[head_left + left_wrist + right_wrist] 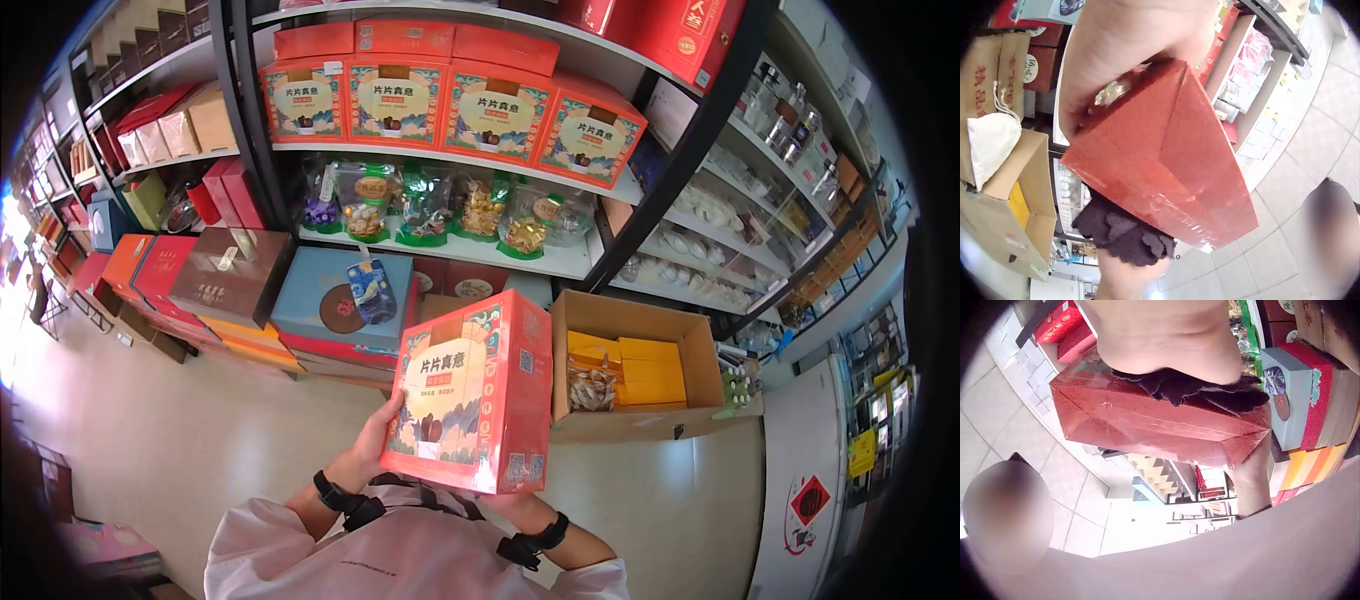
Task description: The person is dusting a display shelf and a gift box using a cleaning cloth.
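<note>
A red gift box (455,395) with a landscape print and Chinese lettering is held up in front of the body, tilted, its shiny clear wrap catching light. My left hand (376,432) grips its left side, thumb on the printed front. From below, my right hand (508,503) holds a bunched dark cloth (1124,230) against the box. In the right wrist view the cloth lies between hand and box, and the right fingers are hidden. The box's plain red side (1166,150) fills the middle of the left wrist view.
Matching red boxes (400,105) line the shelf ahead, above bagged goods (425,205) with green bases. An open cardboard carton (635,425) with yellow boxes stands to the right. A blue box (340,295) and a brown box (232,275) sit on stacks at the left.
</note>
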The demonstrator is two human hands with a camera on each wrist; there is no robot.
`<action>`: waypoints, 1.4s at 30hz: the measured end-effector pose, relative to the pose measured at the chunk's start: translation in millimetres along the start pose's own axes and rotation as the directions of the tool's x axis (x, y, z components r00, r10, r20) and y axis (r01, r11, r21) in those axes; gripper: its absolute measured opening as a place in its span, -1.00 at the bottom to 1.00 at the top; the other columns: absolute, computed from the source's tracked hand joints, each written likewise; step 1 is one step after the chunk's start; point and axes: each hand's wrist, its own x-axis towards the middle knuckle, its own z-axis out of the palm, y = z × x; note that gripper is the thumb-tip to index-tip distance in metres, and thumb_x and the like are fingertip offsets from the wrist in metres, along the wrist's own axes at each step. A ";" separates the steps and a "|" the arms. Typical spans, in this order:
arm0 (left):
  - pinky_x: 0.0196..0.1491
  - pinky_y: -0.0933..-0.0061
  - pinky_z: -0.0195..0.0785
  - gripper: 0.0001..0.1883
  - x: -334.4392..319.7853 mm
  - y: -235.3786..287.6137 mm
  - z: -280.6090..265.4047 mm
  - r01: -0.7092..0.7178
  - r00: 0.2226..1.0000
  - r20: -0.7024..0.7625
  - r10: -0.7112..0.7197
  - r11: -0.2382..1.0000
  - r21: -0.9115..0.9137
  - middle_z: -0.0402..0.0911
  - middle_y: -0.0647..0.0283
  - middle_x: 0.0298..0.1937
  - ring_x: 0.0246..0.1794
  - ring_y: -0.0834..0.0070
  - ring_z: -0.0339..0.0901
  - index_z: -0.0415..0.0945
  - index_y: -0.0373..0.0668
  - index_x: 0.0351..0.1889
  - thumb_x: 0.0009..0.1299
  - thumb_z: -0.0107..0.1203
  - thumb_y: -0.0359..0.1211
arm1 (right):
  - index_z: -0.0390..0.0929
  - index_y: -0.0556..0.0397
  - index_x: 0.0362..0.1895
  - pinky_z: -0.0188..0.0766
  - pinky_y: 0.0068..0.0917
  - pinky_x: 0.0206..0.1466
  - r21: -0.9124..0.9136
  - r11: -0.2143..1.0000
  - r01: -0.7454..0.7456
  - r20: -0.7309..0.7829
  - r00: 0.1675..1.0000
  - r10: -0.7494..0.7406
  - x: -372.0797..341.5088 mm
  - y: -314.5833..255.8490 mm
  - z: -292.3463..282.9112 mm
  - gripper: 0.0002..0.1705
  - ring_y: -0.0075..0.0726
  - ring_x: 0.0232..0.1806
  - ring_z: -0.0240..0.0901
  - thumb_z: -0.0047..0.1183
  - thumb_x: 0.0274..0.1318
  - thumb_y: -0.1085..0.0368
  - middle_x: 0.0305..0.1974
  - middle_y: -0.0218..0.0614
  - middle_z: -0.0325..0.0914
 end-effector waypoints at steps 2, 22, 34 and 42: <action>0.16 0.23 0.43 -0.42 1.9 -2.7 -5.5 0.016 1.000 0.005 -0.015 0.999 -0.038 0.46 0.10 0.21 0.11 0.34 0.51 0.19 -0.26 0.33 0.54 -0.20 -0.01 | 0.27 -0.02 0.30 0.33 -0.13 0.23 -0.047 0.999 -0.011 0.001 1.000 0.011 -7.1 -1.7 8.6 -0.30 -0.12 0.21 0.33 -0.22 0.30 -0.24 0.22 -0.22 0.37; 0.23 0.13 0.36 -0.45 17.9 5.7 22.3 -0.044 0.992 0.105 0.072 0.969 -0.242 0.41 0.10 0.29 0.21 0.26 0.46 0.17 -0.16 0.36 0.57 -0.32 -0.01 | 0.32 -0.07 0.20 0.34 -0.17 0.13 -0.242 0.899 0.366 -0.128 0.906 -0.403 11.4 13.4 10.3 -0.33 -0.22 0.07 0.40 -0.22 0.27 -0.29 0.12 -0.33 0.43; 0.30 0.22 0.29 -0.36 14.9 -9.2 -6.4 -0.098 0.994 -0.032 0.106 0.977 0.189 0.32 0.12 0.33 0.25 0.30 0.39 0.01 -0.19 0.44 0.50 -0.07 -0.13 | 0.14 0.15 0.37 0.08 -0.33 0.38 -0.799 0.536 0.272 -0.078 0.837 -0.541 -9.8 -103.5 39.0 -0.46 -0.32 0.32 0.20 -0.30 0.41 0.17 0.31 -0.23 0.25; 0.20 0.30 0.41 -0.44 0.9 6.8 8.3 -0.299 0.948 -0.055 0.314 0.935 0.193 0.33 0.13 0.31 0.22 0.36 0.42 0.00 -0.18 0.44 0.53 -0.12 -0.26 | 0.11 0.20 0.38 0.02 -0.38 0.40 -0.775 0.620 0.124 -0.124 0.932 -0.341 -32.9 -57.9 -15.1 -0.42 -0.39 0.34 0.12 -0.41 0.47 0.06 0.32 -0.26 0.22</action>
